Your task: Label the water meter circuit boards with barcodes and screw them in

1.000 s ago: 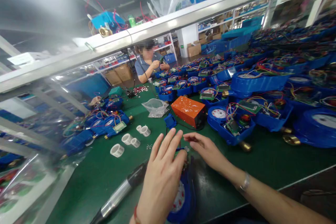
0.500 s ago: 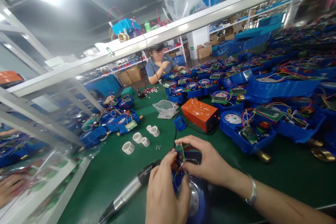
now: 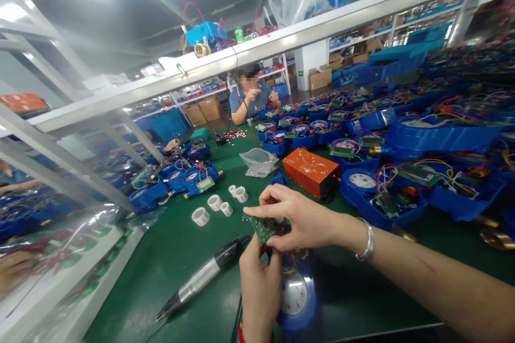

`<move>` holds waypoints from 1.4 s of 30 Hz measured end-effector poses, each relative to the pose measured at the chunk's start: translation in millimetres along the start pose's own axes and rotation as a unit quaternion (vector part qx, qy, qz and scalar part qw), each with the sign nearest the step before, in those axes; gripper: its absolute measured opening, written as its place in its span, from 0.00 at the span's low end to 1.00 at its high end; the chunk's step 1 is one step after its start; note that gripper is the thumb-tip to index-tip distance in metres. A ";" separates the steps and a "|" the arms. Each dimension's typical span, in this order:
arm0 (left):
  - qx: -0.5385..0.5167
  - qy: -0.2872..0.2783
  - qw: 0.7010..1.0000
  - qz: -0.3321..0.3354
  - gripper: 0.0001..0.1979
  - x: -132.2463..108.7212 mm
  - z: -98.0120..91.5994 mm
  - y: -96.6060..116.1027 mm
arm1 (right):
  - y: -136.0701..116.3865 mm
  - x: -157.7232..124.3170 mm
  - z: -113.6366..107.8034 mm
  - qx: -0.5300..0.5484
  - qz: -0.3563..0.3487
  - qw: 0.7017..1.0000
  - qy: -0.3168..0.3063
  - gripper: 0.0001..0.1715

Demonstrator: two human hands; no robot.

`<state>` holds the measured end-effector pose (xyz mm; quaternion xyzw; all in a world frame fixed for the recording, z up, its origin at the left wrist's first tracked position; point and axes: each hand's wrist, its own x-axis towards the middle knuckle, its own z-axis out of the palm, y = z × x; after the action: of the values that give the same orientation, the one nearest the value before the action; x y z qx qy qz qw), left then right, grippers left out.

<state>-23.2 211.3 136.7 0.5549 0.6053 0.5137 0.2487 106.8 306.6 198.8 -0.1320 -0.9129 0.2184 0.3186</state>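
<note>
A green circuit board [image 3: 263, 231] is tilted up in front of me, its component side showing. My right hand [image 3: 303, 220] pinches it from the right, fingers along the top and thumb along the lower edge. From below, my left hand [image 3: 259, 284] closes on the board's lower part, where a bit of red wire shows; its fingertips are partly hidden. Under both hands lies a blue meter housing [image 3: 298, 300] with a round white dial and thin wires. To the left, a silver and black electric screwdriver [image 3: 201, 278] rests on the green table.
Several white label rolls [image 3: 200, 216] and tiny screws [image 3: 245, 218] lie beyond the screwdriver. Further back are a clear plastic bag [image 3: 259, 162] and an orange box [image 3: 310, 171]. Rows of blue meter housings [image 3: 362, 182] fill the right side. A co-worker [image 3: 251, 97] sits across the table.
The board has turned from edge-on to show its face, moving slightly left. My right hand has moved left over it, and my left hand has shifted down and right. The co-worker's hands rose.
</note>
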 end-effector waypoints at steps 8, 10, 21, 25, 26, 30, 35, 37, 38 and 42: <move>0.021 0.024 0.999 0.025 0.10 -1.0 -1.5 -5.3 | 5.9 12.3 -14.0 -0.008 0.084 0.990 -0.115 0.34; 0.041 0.015 0.999 0.024 0.11 -0.3 -1.7 -2.7 | 11.5 10.4 -14.8 0.032 0.090 0.986 -0.139 0.27; 0.006 -0.047 0.997 -0.061 0.16 0.7 1.0 3.9 | 19.1 2.2 -10.9 0.190 0.165 0.962 -0.103 0.26; 0.061 -0.042 0.997 -0.015 0.13 -1.8 1.0 -1.8 | 20.7 -1.1 -9.8 0.150 0.190 0.964 -0.112 0.26; 0.074 -0.043 0.996 -0.004 0.13 -2.4 0.6 -3.1 | 21.5 -2.3 -9.3 0.151 0.191 0.962 -0.120 0.26; 0.101 -0.035 0.994 0.037 0.12 -6.9 -0.4 -7.8 | 25.4 -6.5 -10.2 0.228 0.178 0.944 -0.159 0.23; 0.051 0.032 0.998 -0.008 0.15 -19.6 4.1 -13.1 | 49.5 -1.0 -18.4 0.184 0.224 0.956 -0.034 0.21; 0.037 0.055 0.997 -0.029 0.16 -23.8 6.6 -14.4 | 68.3 5.6 -17.0 0.098 0.272 0.957 0.038 0.20; 0.034 0.067 0.997 -0.031 0.17 -25.0 7.6 -14.7 | 78.3 9.7 -14.5 0.065 0.291 0.953 0.051 0.21; 0.034 0.105 0.993 -0.036 0.17 -25.8 9.8 -13.7 | 111.5 29.7 4.5 -0.053 0.330 0.942 0.040 0.21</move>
<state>-13.7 192.7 114.0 0.4837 0.6652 0.5386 0.1830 92.7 413.4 157.3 -0.4508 -0.8151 0.2575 0.2571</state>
